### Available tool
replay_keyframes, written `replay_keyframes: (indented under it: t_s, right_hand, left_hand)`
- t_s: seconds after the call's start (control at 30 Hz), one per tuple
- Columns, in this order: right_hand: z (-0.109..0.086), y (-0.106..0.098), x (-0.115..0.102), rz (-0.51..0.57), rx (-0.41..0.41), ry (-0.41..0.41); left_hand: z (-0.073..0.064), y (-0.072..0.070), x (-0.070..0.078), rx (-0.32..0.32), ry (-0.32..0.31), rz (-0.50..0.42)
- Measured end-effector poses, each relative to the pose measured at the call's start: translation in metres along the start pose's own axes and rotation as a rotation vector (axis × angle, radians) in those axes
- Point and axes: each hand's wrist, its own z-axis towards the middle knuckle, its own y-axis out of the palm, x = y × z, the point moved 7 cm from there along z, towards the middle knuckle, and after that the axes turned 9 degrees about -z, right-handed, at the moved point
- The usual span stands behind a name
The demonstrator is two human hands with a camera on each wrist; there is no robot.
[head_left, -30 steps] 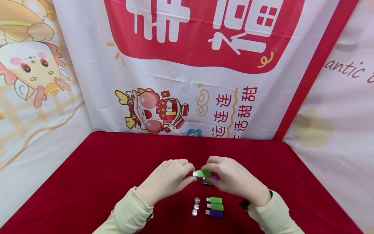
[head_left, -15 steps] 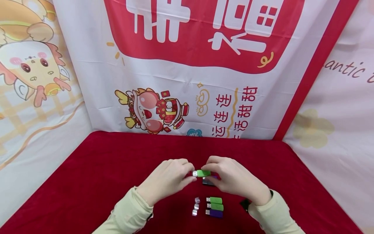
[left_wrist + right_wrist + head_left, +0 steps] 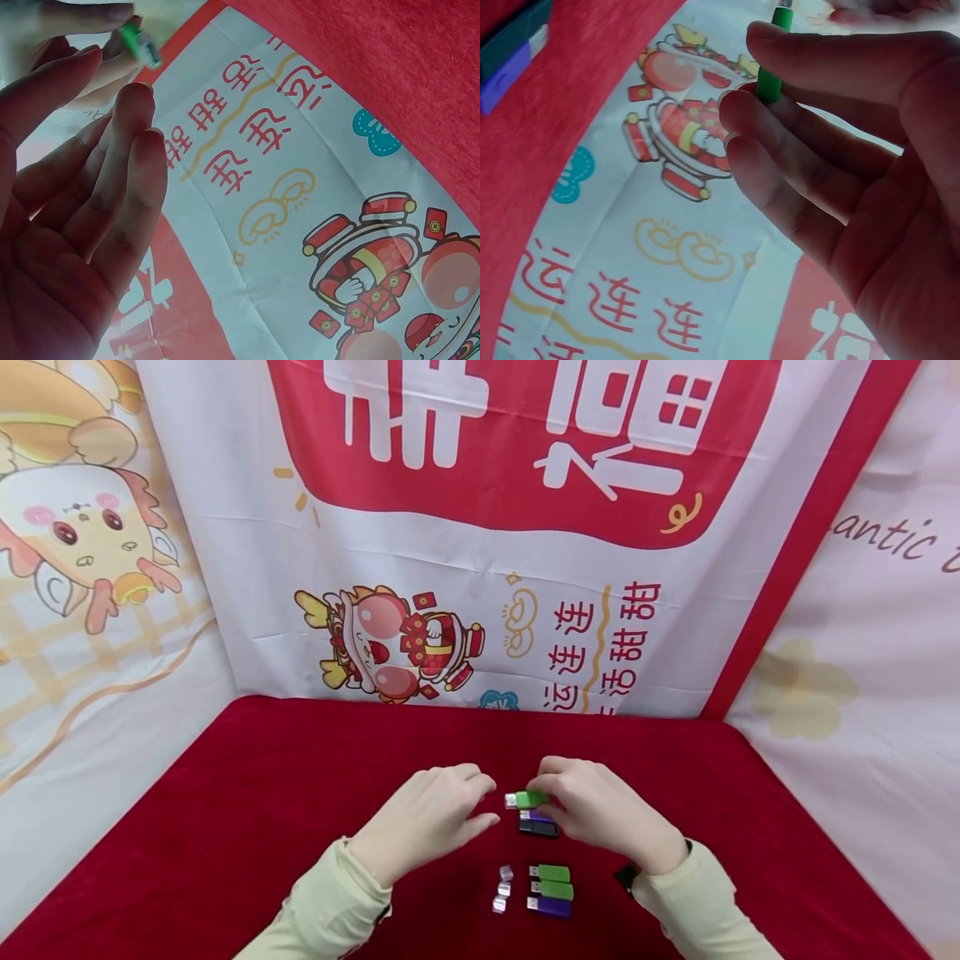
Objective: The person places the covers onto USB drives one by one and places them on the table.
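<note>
My right hand (image 3: 596,802) pinches a green USB flash drive (image 3: 528,800) between thumb and fingertips, its metal plug end facing left. In the right wrist view the drive's green body (image 3: 769,82) shows between thumb and index finger. My left hand (image 3: 427,814) is just left of the plug and apart from it, thumb and fingers spread with nothing between them. The left wrist view shows these loosely bent fingers (image 3: 139,176) and the blurred drive beyond. Below the held drive lie a purple flash drive (image 3: 532,816) and a black flash drive (image 3: 538,828), partly behind my right hand.
Nearer the front lie two green flash drives (image 3: 552,891) and a purple one (image 3: 550,907) in a stack of rows. Three small clear pieces (image 3: 504,889), perhaps caps, lie left of them. A dark object (image 3: 627,878) is partly under the right sleeve. Printed cloth walls (image 3: 420,552) enclose the red table (image 3: 322,760).
My right hand has drawn the green flash drive slightly right and away from my left fingertips, which were at its plug end. More of the purple and black flash drives shows.
</note>
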Motion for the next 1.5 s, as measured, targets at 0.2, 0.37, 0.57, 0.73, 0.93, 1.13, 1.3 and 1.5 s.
replay_keyframes:
  t_s: [0.2, 0.37, 0.57, 0.73, 0.93, 1.13, 1.3, 1.5]
  right_hand:
    - [0.002, 0.028, 0.01, 0.0, -0.152, 0.015]
    - [-0.001, 0.048, 0.015, 0.003, -0.236, 0.025]
    - [-0.004, 0.058, 0.017, 0.035, -0.27, 0.045]
    - [-0.005, 0.064, 0.015, 0.032, -0.283, 0.037]
    - [-0.005, 0.069, 0.016, 0.035, -0.295, 0.048]
    - [-0.005, 0.071, 0.016, 0.029, -0.289, 0.052]
    - [-0.005, 0.071, 0.016, 0.035, -0.279, 0.05]
    - [-0.004, 0.064, 0.018, 0.023, -0.251, 0.045]
  left_hand:
    - [0.0, 0.001, 0.0, 0.001, 0.002, 0.008]
    - [-0.001, 0.002, 0.0, -0.002, -0.008, 0.005]
    - [0.0, 0.003, 0.0, -0.007, -0.008, -0.01]
    - [0.0, 0.004, 0.0, -0.019, -0.013, -0.023]
    - [0.0, 0.004, 0.001, -0.017, -0.002, -0.02]
    - [0.0, 0.005, 0.002, -0.012, 0.017, -0.016]
    - [0.0, 0.004, 0.002, -0.015, 0.015, -0.018]
    - [0.0, 0.004, 0.001, -0.021, 0.012, -0.014]
